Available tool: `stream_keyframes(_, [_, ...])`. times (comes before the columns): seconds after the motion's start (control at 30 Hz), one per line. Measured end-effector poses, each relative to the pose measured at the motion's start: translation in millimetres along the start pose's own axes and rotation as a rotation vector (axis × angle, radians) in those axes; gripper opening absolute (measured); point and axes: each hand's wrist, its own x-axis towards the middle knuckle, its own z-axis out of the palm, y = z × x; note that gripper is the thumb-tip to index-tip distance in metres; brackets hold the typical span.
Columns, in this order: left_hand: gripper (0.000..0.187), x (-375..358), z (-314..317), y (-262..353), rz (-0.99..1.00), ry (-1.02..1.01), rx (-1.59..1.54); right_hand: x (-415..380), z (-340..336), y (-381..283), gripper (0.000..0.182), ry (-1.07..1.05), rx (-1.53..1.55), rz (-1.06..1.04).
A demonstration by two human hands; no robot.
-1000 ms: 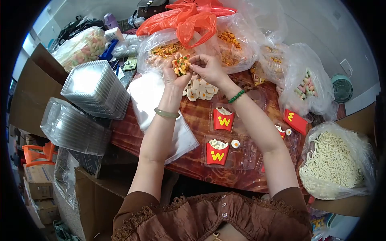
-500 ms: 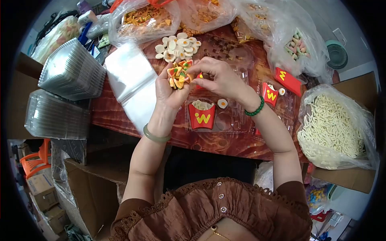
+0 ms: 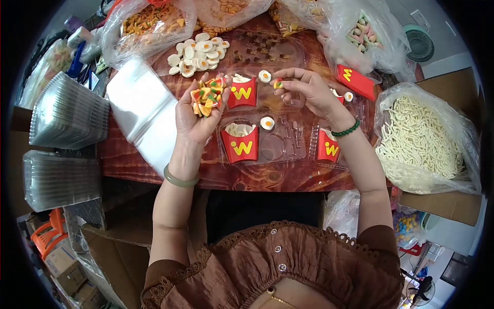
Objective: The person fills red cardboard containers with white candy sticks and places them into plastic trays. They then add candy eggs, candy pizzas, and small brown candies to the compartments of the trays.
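Cupped palm up, my left hand [image 3: 198,118] holds a heap of small orange, red and green pizza-slice pieces [image 3: 208,97]. My right hand [image 3: 303,92] pinches one such pizza-slice piece [image 3: 278,83] between thumb and fingers, above a clear plastic tray [image 3: 296,136]. Between the hands stands a red fries box [image 3: 242,92] with a yellow mark, a fried-egg piece [image 3: 264,76] beside it. Closer to me lie another red fries box [image 3: 241,145] with pale fries and a second fried-egg piece [image 3: 267,123]. A further fries box [image 3: 328,146] sits below my right wrist.
White and fried-egg pieces [image 3: 198,55] are piled at the back left. Clear sheets [image 3: 144,113] and stacked clear trays [image 3: 69,110] are on the left. A bag of pale fries [image 3: 422,144] stands right; bags of small pieces [image 3: 152,28] line the back.
My right hand has moved right, away from the left palm, carrying one pizza-slice piece over the tray. The whole view has shifted, so the table things appear further left.
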Motion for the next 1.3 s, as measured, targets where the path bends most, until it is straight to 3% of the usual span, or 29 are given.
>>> stream_keyframes(0.07, [0.025,4,-5,3,0.016,0.013,0.009,4,0,7,0.024,0.033,0.072,0.025])
stream_keyframes(0.23, [0.025,7,-8,5,0.044,0.022,0.04,18,2,21,0.019,0.175,-0.337,-0.04])
stream_keyframes(0.37, [0.025,10,-13,4,0.08,0.055,0.051,19,12,33,0.018,0.213,-0.362,-0.079])
stream_keyframes(0.43, [0.025,13,-17,5,0.071,0.07,0.038,15,18,29,0.015,0.29,-0.746,-0.175])
stream_keyframes(0.47, [0.025,13,-18,4,0.066,0.073,0.037,15,16,30,0.015,0.293,-0.745,-0.17])
stream_keyframes(0.53, [0.026,13,-20,4,0.1,0.095,0.102,14,12,33,0.016,0.369,-1.035,-0.401])
stream_keyframes(0.63, [0.026,11,-20,4,0.066,0.102,0.071,6,12,32,0.016,0.299,-0.831,-0.325])
stream_keyframes(0.93, [0.027,8,-10,-2,0.004,0.017,0.223,15,12,43,0.016,0.357,-1.005,-0.377])
stream_keyframes(1.0, [0.029,5,-1,-8,0.005,0.037,0.245,14,19,35,0.015,0.374,-0.866,-0.35])
stream_keyframes(1.07, [0.031,5,8,-18,-0.064,-0.002,0.215,10,37,16,0.015,0.23,-0.645,-0.491])
stream_keyframes(1.1, [0.031,5,12,-24,-0.077,0.024,0.24,5,46,4,0.016,0.174,-0.63,-0.423])
stream_keyframes(1.27, [0.029,14,8,-31,-0.158,0.089,0.258,11,49,5,0.012,0.136,-0.712,-0.501])
stream_keyframes(1.3, [0.029,15,8,-30,-0.179,0.068,0.245,9,47,7,0.013,0.143,-0.581,-0.466])
